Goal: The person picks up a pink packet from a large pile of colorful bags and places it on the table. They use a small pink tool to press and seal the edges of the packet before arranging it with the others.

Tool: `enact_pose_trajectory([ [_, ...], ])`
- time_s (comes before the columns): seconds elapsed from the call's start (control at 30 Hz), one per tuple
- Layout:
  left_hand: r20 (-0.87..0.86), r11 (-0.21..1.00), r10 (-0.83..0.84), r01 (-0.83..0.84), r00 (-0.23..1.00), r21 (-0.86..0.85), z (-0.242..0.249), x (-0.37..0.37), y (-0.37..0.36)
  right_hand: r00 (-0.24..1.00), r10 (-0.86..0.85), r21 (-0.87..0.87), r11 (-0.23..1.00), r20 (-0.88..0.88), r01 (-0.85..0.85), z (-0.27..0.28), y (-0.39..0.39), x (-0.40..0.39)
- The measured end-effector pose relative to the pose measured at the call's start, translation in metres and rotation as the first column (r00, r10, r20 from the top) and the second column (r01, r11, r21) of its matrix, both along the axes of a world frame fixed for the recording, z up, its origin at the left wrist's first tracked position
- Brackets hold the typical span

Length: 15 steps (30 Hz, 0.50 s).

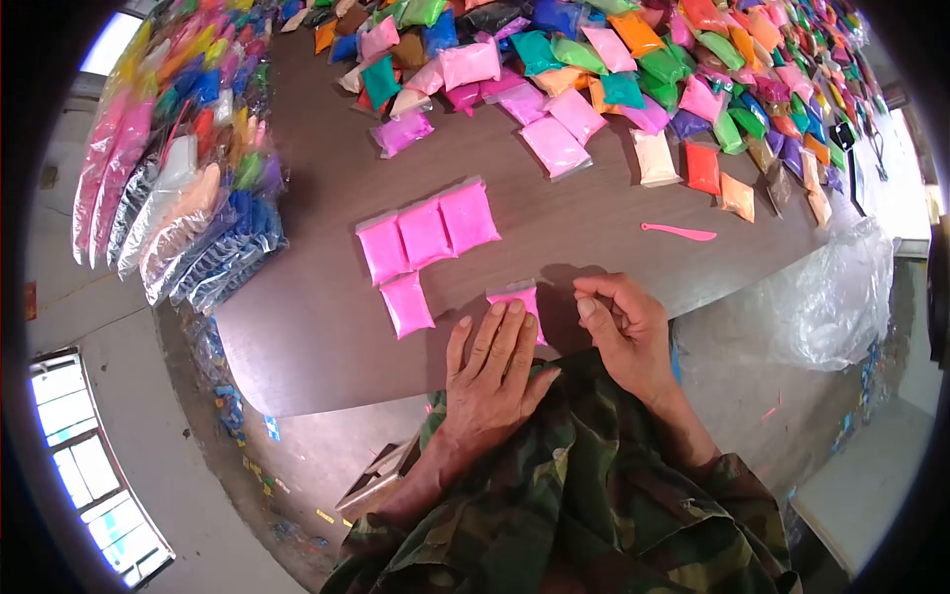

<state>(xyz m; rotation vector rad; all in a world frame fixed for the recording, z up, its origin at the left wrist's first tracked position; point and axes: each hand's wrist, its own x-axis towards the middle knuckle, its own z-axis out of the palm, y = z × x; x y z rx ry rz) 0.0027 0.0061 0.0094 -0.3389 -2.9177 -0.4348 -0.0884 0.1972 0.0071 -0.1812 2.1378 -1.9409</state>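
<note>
My left hand (495,366) lies flat, fingers stretched out, on a small pink packet (515,295) near the table's front edge; the lower part of that packet is hidden under the fingers. Just to the right, my right hand (625,332) hovers with curled fingers, the thumb close to the index finger, and nothing shows between them. Left of my hands, three pink packets (424,234) lie side by side in a row. One more pink packet (407,304) sits below the left end of that row.
A pink plastic knife (679,232) lies to the right on the brown table (307,327). Many coloured packets (594,59) are heaped along the far side. Bundles of filled clear bags (188,188) stand at the left. A clear plastic bag (831,297) hangs at the right edge.
</note>
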Motion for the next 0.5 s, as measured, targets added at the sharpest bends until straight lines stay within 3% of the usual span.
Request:
enact_pose_trajectory([
  [0.5,-0.018,0.996,-0.021,0.023,1.000,0.089,0.004,-0.007,-0.009,1.000,-0.011,-0.036,0.999,0.014,0.011,-0.005,0.001,-0.001],
])
